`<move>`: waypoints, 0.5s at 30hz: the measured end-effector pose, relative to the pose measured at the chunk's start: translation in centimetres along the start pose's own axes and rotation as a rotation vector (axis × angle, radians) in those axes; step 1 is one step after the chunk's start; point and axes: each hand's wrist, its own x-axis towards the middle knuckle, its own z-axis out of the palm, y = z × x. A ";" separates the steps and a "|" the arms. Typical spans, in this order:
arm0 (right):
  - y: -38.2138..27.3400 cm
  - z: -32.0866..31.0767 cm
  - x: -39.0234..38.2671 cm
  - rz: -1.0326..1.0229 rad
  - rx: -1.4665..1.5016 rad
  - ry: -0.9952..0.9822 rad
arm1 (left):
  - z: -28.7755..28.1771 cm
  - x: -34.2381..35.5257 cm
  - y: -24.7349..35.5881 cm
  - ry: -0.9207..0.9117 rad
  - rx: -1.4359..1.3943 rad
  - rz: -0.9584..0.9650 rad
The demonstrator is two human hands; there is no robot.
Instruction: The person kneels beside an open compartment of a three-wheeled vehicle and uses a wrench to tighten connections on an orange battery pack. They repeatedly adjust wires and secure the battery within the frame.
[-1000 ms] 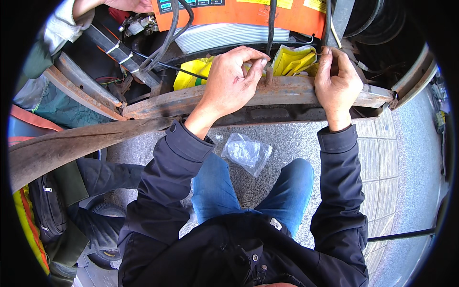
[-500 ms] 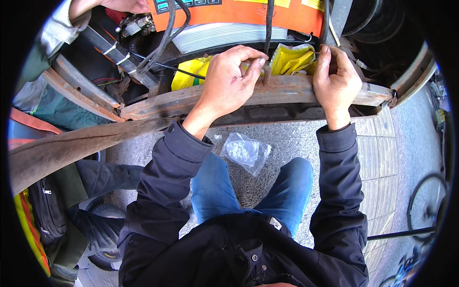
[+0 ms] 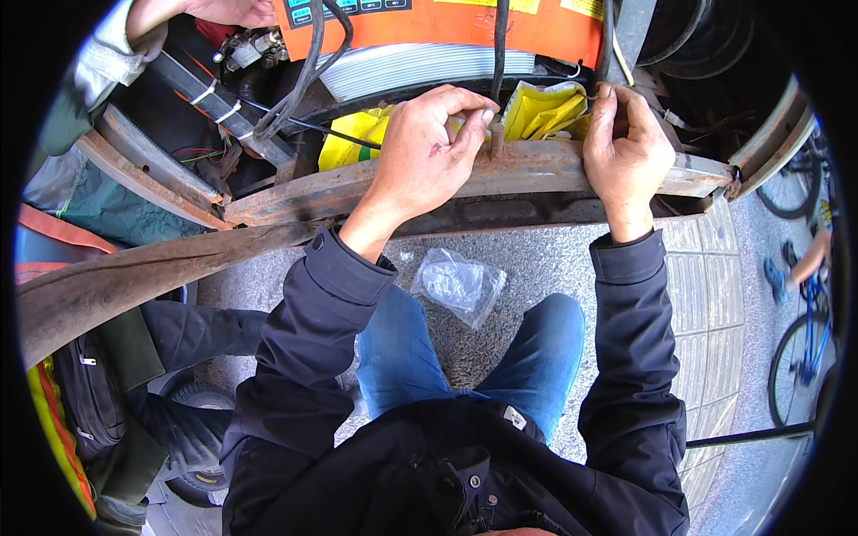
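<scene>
My left hand (image 3: 429, 154) hovers over a rusty metal crossbar (image 3: 536, 170), thumb and forefinger closed together beside a hanging black cable (image 3: 499, 54). Whatever lies between those fingertips is too small to make out. At the bar's right part, my right hand (image 3: 628, 154) is closed in a pinch as well; a thin brownish strand seems to show at its fingertips, but I cannot tell its kind. Behind the bar, between my hands, sits a crumpled yellow plastic wrapper (image 3: 543, 112). More yellow sheeting (image 3: 344, 147) is partly hidden by my left hand. A short rusty stub (image 3: 497, 143) rises from the bar.
An orange box (image 3: 402, 31) with labels stands behind, above a ribbed silvery block (image 3: 420, 70). Another person's hand (image 3: 234, 11) is at the upper left. A clear plastic bag (image 3: 459, 284) lies on the ground. A curved brown beam (image 3: 161, 268) crosses at left.
My hands hold nearly the same pose and place. At the far right, a cyclist's leg and a blue bicycle have come into view.
</scene>
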 end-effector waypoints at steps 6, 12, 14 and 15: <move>0.0 -0.1 0.0 -0.008 0.005 0.006 | 0.2 0.0 -0.2 0.000 -0.020 -0.010; 0.0 0.0 -0.1 0.009 -0.012 0.009 | 0.3 0.0 -0.6 -0.007 -0.022 0.018; 0.2 0.3 -0.1 -0.015 0.010 0.043 | 0.1 0.0 -0.4 -0.028 -0.016 -0.046; 0.2 0.3 -0.1 -0.019 0.014 0.043 | 0.1 -0.1 -0.5 -0.026 -0.026 -0.044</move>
